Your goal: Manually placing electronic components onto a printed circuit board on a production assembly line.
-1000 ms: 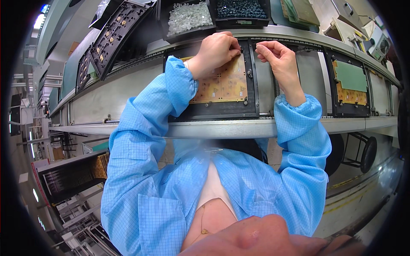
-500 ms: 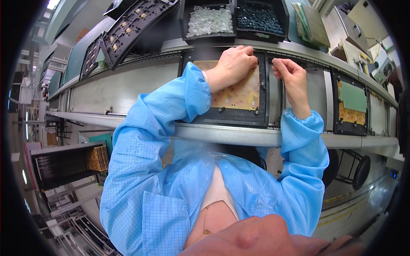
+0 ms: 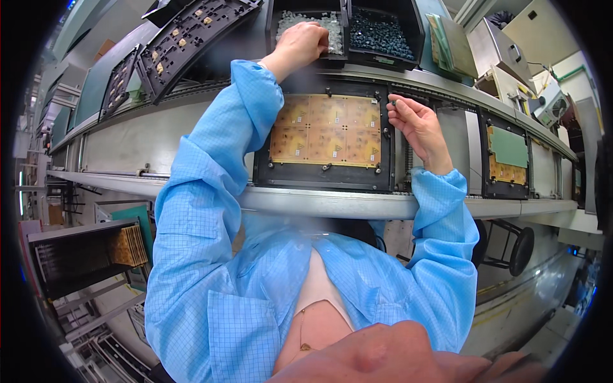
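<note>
My left hand [image 3: 300,46] reaches into the bin of small clear-white parts [image 3: 325,22] at the back. Its fingers are bent down and together among the parts; what they grip, if anything, is hidden. My right hand [image 3: 418,131] is raised over the right edge of a black frame [image 3: 319,177], thumb and forefinger pinching a small dark part [image 3: 394,102]. In that frame, between my hands, lies a yellow-brown circuit board panel [image 3: 325,131], held by small black knobs along its edges. Neither hand touches the panel.
Beside the white parts stands a bin of dark blue parts [image 3: 383,35]. A black tray with pale pieces [image 3: 191,38] leans at back left. Further right on the rail line sits another framed board [image 3: 507,153], partly under a green sheet. A metal rail [image 3: 332,203] runs in front of me.
My left hand has moved from above the panel back and left into the white parts bin, uncovering the panel. My right hand stays nearby, still pinching; the view has shifted slightly.
</note>
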{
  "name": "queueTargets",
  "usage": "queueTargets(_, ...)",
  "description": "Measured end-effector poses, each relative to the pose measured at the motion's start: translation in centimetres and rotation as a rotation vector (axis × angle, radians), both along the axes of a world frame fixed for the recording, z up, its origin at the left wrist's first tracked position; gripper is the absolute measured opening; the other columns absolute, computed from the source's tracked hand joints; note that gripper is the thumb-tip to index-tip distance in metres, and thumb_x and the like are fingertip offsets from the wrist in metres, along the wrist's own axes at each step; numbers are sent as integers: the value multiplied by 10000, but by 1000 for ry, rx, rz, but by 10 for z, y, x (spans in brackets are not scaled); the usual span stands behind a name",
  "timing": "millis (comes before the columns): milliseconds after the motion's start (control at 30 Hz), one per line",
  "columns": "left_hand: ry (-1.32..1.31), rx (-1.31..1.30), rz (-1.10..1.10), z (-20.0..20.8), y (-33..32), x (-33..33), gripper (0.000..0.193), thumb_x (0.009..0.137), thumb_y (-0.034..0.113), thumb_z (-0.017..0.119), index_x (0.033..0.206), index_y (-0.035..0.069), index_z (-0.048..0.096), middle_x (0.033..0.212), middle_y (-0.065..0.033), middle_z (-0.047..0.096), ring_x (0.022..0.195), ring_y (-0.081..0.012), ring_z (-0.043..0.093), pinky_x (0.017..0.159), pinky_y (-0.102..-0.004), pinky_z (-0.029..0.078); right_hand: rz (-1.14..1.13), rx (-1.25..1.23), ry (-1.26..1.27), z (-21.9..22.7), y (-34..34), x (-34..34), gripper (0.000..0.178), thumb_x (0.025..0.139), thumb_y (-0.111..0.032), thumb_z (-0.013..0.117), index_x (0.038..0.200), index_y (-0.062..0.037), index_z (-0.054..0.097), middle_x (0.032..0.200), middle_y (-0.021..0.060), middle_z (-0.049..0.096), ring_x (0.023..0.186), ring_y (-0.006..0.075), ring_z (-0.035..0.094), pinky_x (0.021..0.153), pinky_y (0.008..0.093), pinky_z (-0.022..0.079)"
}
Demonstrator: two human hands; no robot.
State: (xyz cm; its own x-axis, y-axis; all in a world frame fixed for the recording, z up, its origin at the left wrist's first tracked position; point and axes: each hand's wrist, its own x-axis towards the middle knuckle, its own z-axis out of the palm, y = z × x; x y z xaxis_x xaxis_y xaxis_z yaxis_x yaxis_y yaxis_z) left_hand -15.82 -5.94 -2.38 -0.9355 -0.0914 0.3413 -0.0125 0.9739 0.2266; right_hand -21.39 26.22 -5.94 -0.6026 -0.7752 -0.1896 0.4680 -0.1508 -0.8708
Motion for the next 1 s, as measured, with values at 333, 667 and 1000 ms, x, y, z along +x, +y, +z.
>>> queueTargets(333,251,400,-84,8,12,32,110,861,86,707,916,5,656,854,-97,705,764,-194,694,714,-285,550,-48,116,145,11,-1,-2,269,943,-134,669,1160,25,648,1002,97,701,838,136,669,797,256,567)
queueTargets(667,82,929,-98,7,28,93,160,918,87,678,1051,1,703,947,-48,714,860,-118,685,784,-236,539,-195,654,1106,13,-16,9,125,860,-118,732,933,-18,750,808,52,665,679,104,570,647,253,476)
queueTargets(1000,98,1108,-121,2,22,103,170,938,113,665,1054,-7,700,967,-70,709,900,-148,701,771,-235,542,-133,720,1273,17,-17,4,120,835,-95,743,918,-9,748,788,83,636,667,155,588,637,287,489)
